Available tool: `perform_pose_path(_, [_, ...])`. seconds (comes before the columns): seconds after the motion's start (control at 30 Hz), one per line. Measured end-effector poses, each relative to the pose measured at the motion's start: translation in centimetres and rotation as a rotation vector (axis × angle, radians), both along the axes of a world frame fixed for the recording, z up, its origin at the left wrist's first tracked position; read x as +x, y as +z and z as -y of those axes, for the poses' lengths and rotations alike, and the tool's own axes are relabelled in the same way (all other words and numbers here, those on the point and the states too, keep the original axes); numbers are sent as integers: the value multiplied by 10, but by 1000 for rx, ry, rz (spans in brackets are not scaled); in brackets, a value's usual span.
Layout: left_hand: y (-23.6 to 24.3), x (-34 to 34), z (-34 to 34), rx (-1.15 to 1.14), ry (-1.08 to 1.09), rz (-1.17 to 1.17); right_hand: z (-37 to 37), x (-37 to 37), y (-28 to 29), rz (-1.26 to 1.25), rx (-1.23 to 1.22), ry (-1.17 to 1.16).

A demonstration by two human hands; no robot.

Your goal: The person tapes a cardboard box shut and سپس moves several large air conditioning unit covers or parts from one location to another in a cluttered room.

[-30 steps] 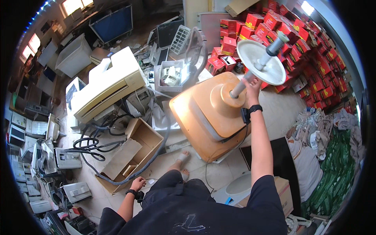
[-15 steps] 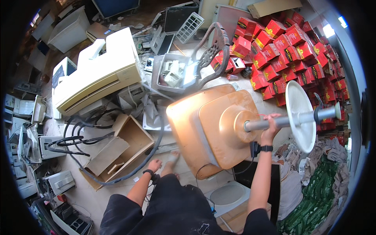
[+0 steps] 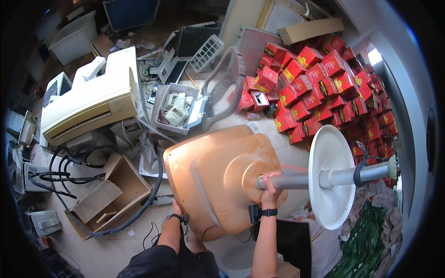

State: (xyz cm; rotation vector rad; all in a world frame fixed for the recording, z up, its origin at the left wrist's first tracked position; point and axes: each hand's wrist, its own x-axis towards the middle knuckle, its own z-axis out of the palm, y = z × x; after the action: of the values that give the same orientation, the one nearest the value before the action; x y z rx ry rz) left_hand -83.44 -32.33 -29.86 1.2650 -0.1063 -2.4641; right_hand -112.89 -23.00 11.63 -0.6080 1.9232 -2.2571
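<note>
Head view, right hand (image 3: 270, 190) with fingers (image 3: 267, 179) wrapped around grey pole (image 3: 296, 181), left hand (image 3: 175, 210) at edge of orange base (image 3: 215, 173), its grip unclear

Orange base (image 3: 222, 178): smooth, glossy, apparently plastic. Pole (image 3: 294, 181): smooth grey metal. Disc (image 3: 331, 155): smooth white, slightly glossy. Red boxes (image 3: 320, 88): glossy card. Green heap (image 3: 364, 245): rumpled cloth.

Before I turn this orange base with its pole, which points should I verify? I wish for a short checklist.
1. Right hand around the metal pole: ok.
2. Left hand gripping the orange base: cannot tell, hold not clearly visible.
3. White disc on the pole: ok.
4. Floor left of base free: not ok, cardboard box and dark hose there.
5. Pole apart from red boxes: cannot tell.
</note>
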Motion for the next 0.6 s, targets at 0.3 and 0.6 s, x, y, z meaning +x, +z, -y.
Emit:
perform_pose_path(0.3, [-41,20,-58,-27,6,640,-13,31,1,3,9,-42])
perform_pose_path(0.6, [-10,14,-101,100,-20,113,-26,54,34,-100,61,-72])
